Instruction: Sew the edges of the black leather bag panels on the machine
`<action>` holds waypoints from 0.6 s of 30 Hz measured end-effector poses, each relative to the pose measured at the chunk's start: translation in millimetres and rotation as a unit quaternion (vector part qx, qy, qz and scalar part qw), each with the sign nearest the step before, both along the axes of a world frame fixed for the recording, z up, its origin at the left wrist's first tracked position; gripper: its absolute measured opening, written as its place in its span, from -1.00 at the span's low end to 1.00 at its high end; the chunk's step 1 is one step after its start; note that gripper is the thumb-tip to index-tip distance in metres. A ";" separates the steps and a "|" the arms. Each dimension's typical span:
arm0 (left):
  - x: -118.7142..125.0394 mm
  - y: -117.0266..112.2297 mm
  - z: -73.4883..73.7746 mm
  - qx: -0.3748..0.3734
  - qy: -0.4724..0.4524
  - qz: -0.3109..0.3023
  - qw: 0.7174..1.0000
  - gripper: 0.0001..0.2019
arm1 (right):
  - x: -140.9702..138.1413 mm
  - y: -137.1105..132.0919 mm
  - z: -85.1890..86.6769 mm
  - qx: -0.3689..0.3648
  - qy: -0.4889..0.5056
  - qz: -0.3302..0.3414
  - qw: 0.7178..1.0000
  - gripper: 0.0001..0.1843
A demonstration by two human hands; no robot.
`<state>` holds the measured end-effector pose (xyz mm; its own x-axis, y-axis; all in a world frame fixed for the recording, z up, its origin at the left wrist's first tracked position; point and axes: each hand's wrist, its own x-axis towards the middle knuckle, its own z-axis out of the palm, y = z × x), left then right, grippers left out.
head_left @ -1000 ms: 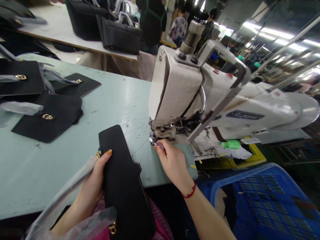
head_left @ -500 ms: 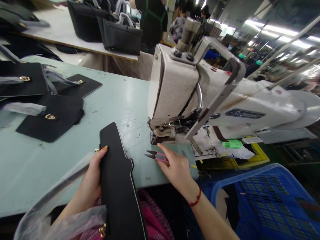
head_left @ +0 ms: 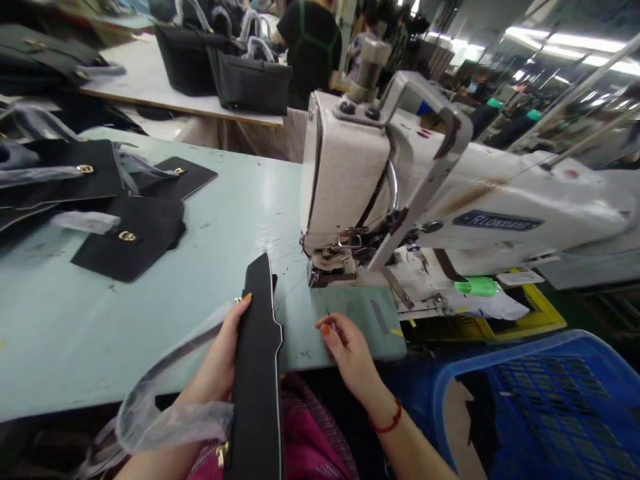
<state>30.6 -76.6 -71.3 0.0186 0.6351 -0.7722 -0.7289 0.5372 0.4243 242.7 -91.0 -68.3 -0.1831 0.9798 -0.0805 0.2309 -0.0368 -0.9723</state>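
My left hand (head_left: 216, 373) is closed around a long black leather panel (head_left: 257, 380) with a pale edge. The panel stands nearly on edge over the front of the pale green table (head_left: 150, 313), and a gold clasp (head_left: 224, 455) shows at its near end. Clear plastic wrap (head_left: 170, 417) hangs under that hand. My right hand (head_left: 350, 353) rests on the table just right of the panel, with its fingers pinched on thread snips. Only a thin dark tip of the snips shows. A fine thread runs from the panel toward the needle area of the white sewing machine (head_left: 350, 173).
Flat black panels with gold clasps (head_left: 130, 240) lie at the table's left, some in plastic. A blue plastic crate (head_left: 540, 400) stands low on the right. Black bags (head_left: 250, 80) sit on a far table, where a person in a black top (head_left: 310, 47) stands.
My right hand drew back from the needle with the pink-handled snips and closed them into the palm. My left hand tipped the black panel up onto its edge.
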 end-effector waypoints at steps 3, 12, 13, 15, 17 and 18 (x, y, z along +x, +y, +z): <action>15.1 -2.7 -3.8 0.013 -0.022 -0.025 0.999 -0.72 | -12.2 -9.3 -9.8 -0.089 0.133 -0.010 0.987 -0.54; 34.2 -3.9 -5.4 -0.044 -0.020 -0.049 0.998 -0.71 | -37.3 6.3 3.4 -0.167 0.198 -0.056 0.964 -0.56; 34.4 -3.2 -6.5 -0.043 -0.016 -0.046 0.998 -0.71 | -36.8 7.1 3.9 -0.160 0.189 -0.063 0.967 -0.57; 35.1 -2.4 -9.1 -0.039 -0.005 -0.035 0.999 -0.73 | -35.3 7.1 3.2 -0.140 0.168 -0.081 0.973 -0.60; 36.4 -2.1 -11.2 -0.028 -0.001 -0.024 0.999 -0.75 | -34.5 6.0 1.1 -0.120 0.155 -0.096 0.976 -0.64; 37.1 -2.0 -11.8 -0.024 -0.001 -0.019 1.000 -0.75 | -34.7 5.4 -0.2 -0.113 0.156 -0.101 0.976 -0.66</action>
<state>67.7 -78.6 -83.1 0.0434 0.5969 -0.8011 -0.7087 0.5836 0.3964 208.1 -85.6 -68.5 -0.0371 0.9622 -0.2698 -0.1091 -0.2723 -0.9560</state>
